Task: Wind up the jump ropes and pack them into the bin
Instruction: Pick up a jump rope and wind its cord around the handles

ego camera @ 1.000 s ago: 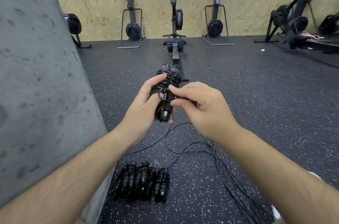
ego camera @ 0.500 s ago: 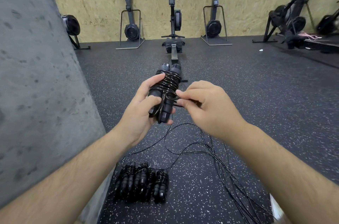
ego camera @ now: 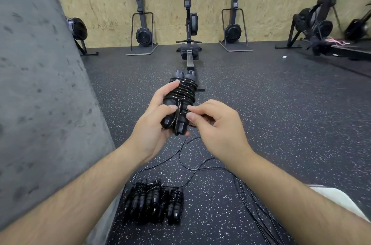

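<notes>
A black jump rope, its cord wound in coils round its two paired handles, is held up in front of me. My left hand grips the handles from the left, thumb across them. My right hand pinches the cord's loose end against the bundle's lower right side. On the floor below lie several wound black ropes side by side. Loose black cords trail across the floor to the right. No bin is in view.
A grey concrete wall rises close on my left. A rowing machine stands straight ahead, with ski machines against the wooden back wall and more gym gear at the right. A white object shows at the lower right edge.
My right hand has slid down the bundle, tucking the cord end lower against the handles. The left hand keeps the same grip.
</notes>
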Tool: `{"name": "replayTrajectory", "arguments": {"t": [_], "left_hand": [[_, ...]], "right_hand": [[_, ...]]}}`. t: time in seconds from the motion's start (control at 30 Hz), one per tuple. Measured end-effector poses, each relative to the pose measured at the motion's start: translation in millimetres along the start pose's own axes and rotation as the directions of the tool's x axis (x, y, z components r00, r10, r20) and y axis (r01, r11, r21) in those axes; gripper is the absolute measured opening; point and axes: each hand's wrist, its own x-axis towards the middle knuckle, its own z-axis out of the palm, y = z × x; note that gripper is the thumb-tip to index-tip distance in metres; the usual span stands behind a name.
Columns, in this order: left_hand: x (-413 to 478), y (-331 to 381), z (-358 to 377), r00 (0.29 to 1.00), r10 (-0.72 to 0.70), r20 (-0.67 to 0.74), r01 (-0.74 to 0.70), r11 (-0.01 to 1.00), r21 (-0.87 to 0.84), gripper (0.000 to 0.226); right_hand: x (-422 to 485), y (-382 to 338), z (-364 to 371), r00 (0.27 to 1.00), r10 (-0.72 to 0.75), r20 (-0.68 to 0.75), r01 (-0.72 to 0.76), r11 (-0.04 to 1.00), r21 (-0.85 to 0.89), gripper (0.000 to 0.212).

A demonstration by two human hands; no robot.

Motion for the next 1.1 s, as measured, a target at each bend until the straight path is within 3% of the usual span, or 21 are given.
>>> {"name": "replayTrajectory", "arguments": {"t": [0.17, 0.3, 0.6, 0.87, 1.0, 1.1], "left_hand": [[-1.0, 1.5, -0.2, 1.000, 0.004, 0.016, -0.004, 1.000, -0.028, 0.055], [-2.7, 2.1, -4.1, 0.998, 0.007, 0.055, -0.004, 0.999, -0.054, 0.058], [-6.4, 4.9, -7.8, 0.997, 0.016, 0.073, -0.013, 0.999, -0.049, 0.062], [-8.5, 2.1, -5.6, 0.992, 0.031, 0.119, -0.024, 0.998, -0.052, 0.061], [-5.0, 2.7, -5.1, 0.996, 0.041, 0.073, -0.036, 0.997, -0.063, 0.060], [-0.5, 4.8, -8.3, 0.997, 0.076, 0.013, -0.075, 0.996, -0.054, 0.057]], "right_hand": [[-5.3, -3.3, 8.4, 0.989, 0.144, -0.047, -0.132, 0.972, 0.195, 0.012], [-8.0, -6.5, 13.9, 0.988, 0.144, -0.054, -0.124, 0.953, 0.276, 0.013], [-13.9, -4.4, 22.8, 0.996, -0.058, -0.069, 0.068, 0.985, 0.160, 0.006], [-17.2, -15.2, 26.7, 0.989, -0.135, -0.060, 0.138, 0.988, 0.066, 0.014], [-13.7, -16.8, 27.3, 0.999, 0.010, -0.053, -0.002, 0.989, 0.150, 0.012], [-9.9, -17.4, 26.6, 1.000, 0.013, 0.009, -0.014, 0.991, 0.129, 0.028]]}}
